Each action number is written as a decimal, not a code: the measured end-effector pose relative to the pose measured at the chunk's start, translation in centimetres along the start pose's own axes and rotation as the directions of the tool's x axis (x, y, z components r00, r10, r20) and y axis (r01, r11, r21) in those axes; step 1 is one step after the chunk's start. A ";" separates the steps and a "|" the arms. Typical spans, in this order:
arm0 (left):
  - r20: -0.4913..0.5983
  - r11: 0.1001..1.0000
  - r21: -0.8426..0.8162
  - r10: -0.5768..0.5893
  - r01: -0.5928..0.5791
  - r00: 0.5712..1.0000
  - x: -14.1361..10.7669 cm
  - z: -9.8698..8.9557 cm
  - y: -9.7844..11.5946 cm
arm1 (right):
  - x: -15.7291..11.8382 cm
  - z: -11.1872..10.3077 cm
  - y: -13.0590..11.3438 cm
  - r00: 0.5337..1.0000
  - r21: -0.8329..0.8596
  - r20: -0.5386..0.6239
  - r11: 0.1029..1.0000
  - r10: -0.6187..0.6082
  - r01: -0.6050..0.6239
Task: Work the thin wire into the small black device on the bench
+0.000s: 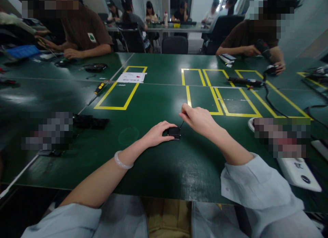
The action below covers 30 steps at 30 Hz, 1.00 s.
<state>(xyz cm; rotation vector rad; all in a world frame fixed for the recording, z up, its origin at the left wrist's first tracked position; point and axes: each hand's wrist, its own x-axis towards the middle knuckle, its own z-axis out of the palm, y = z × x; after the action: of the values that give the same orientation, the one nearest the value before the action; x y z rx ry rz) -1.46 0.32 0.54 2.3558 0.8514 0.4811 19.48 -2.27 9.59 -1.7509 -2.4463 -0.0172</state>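
Observation:
My left hand (159,133) is closed on a small black rectangular part (174,132), with thumb and fingers along its left side. The part lies on the green table near the middle. Above and to the right of it, my right hand (198,119) is closed in a pinch around a thin dark rod-like tool (182,124). This rod slants down to the part's upper right corner. Its upper end is hidden in my fingers, so its exact kind does not show.
Left of my hands lie black parts (89,121) and a yellow-black screwdriver (99,88). A paper label (132,77) sits in a yellow taped frame. On the right are a white device (298,173) and a black corded tool (246,81). Two people work across the table.

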 end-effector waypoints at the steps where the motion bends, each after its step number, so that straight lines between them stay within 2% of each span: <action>1: 0.000 1.000 0.001 0.001 -0.001 1.000 0.0 0.0 0.0 | 0.0 0.1 0.1 1.000 0.004 0.002 1.000 -0.003 0.003; 6: -0.006 1.000 -0.002 0.017 -0.017 1.000 0.0 0.1 -0.1 | -0.1 0.2 0.0 0.998 0.047 -0.024 0.997 -0.054 0.055; 10: -0.007 1.000 0.000 0.021 -0.021 1.000 0.0 0.2 -0.2 | 0.0 0.2 0.0 0.999 0.034 -0.044 0.999 -0.025 0.027; 16: -0.004 1.000 -0.002 0.015 -0.015 1.000 0.0 0.1 -0.2 | 0.1 0.3 0.1 1.000 0.009 -0.016 1.000 0.010 -0.009; 30: -0.001 1.000 0.005 0.003 -0.003 1.000 0.1 0.1 -0.1 | -0.1 0.2 -0.2 0.999 0.040 -0.052 0.999 -0.010 0.012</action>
<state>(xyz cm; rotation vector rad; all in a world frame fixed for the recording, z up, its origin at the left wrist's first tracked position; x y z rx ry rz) -1.43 0.39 0.39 2.3617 0.8504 0.4822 19.30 -2.43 9.38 -1.6987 -2.4026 -0.0141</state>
